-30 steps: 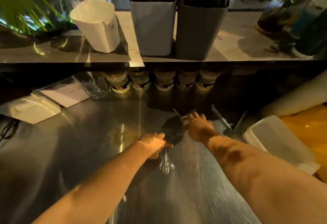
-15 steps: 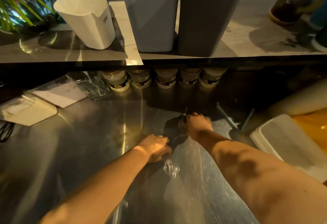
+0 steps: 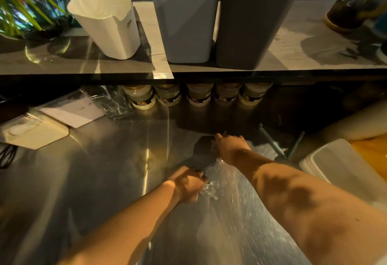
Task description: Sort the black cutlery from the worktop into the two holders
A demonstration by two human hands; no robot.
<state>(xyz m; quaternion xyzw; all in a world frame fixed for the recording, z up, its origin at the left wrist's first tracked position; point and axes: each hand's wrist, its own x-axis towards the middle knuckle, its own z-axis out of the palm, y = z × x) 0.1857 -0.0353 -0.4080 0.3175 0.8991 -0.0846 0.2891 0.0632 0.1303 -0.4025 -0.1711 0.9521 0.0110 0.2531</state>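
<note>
Nearest, the left hand point(image 3: 187, 183) grips handles of the black cutlery point(image 3: 202, 153), with clear spoons point(image 3: 210, 190) jutting from its right side. Just beyond, the right hand point(image 3: 230, 147) curls over the same dark pile, its grip not discernible. Farthest beyond both hands, the light grey holder point(image 3: 184, 22) and dark grey holder point(image 3: 257, 26) stand side by side on the shelf point(image 3: 293, 55).

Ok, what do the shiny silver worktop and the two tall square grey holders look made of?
The shiny silver worktop: probably brushed stainless steel, from its streaky reflections and fine grain. The light grey square holder and the dark grey square holder: likely matt moulded plastic, with smooth walls, rounded corners and only a soft sheen.
</note>
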